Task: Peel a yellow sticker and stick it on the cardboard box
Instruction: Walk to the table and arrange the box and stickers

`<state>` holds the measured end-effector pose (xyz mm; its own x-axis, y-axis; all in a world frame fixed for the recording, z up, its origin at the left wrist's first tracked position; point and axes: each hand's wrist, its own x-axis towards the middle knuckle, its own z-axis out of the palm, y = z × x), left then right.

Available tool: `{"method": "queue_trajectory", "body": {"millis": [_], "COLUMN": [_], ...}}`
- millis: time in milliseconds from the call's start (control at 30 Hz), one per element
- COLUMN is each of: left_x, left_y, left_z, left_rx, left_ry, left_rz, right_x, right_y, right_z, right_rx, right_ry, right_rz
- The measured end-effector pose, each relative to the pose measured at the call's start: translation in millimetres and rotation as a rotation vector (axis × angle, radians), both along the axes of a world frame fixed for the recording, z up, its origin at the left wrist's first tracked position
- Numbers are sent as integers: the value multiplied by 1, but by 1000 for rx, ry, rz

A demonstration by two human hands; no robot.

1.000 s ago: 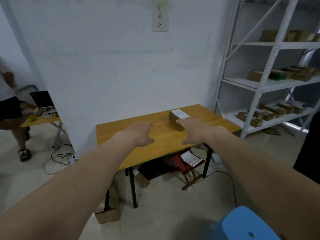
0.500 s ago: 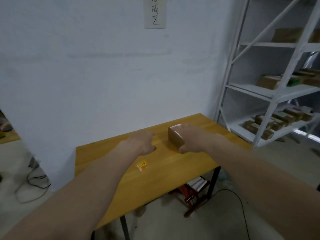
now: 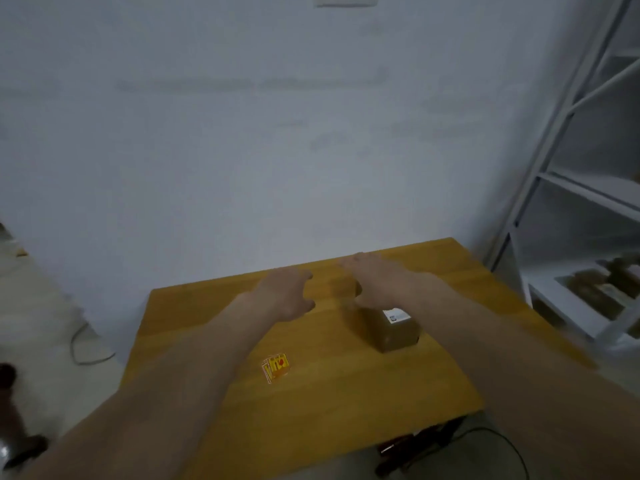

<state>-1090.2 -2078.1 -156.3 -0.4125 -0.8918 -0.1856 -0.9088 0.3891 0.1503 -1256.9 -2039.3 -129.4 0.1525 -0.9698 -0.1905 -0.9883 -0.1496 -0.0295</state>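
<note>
The cardboard box (image 3: 388, 327) was a small brown carton with a white printed label (image 3: 397, 315) on its top face, and it sat on the wooden table (image 3: 346, 403). Its long axis ran from the far left toward the near right, with one short end facing the camera. The yellow sticker (image 3: 276, 367) was a small yellow-orange piece with red markings, possibly a short stack, lying flat on the tabletop; the blur hid its print.

Both arms reached forward over the table, palms down. The right hand (image 3: 377, 282) hovered with fingers spread and loosely extended, gripping nothing; the box lay just on the near side of it, partly under the wrist, though whether the 2 touched could not be told. The left hand (image 3: 285, 292) was loosely curled with fingers apart and empty. The sticker lay well on the near side of that hand, just beside the left forearm, and to the left of the box. The 2 hands were near each other, a strip of bare tabletop between them.
</note>
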Motion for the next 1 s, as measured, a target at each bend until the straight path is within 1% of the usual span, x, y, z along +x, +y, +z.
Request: {"method": "queue_trajectory", "body": {"millis": [167,300,400,500,667,867,1000], "left_x": [-30,-43,-54,-65,-79,-101,-128], "left_y": [-34,-54,-67,-76,-84,-85,-92], "left_z": [-12,-18,-21,-29,-43,-68,-100], "left_rx": [30,55,38,19,3,30,42], "left_ry": [-8,-37,-12,16,-10,-31,-39], "left_rz": [55,56,27,-11,-47,33,101], "right_x": [-30,-36,-50,-64,-84,-113,-131], "right_y": [-52,-71,-78,-85,-94,-107,-121], "right_z": [-8,-17,-18,-25,-41,-66,-103], "right_rx": [46,107,81,68,111,156,208], "right_ry": [-12,-46,-85,-60,-2,-29,-88], "right_rz": [51,103,92,61,58,124,220]}}
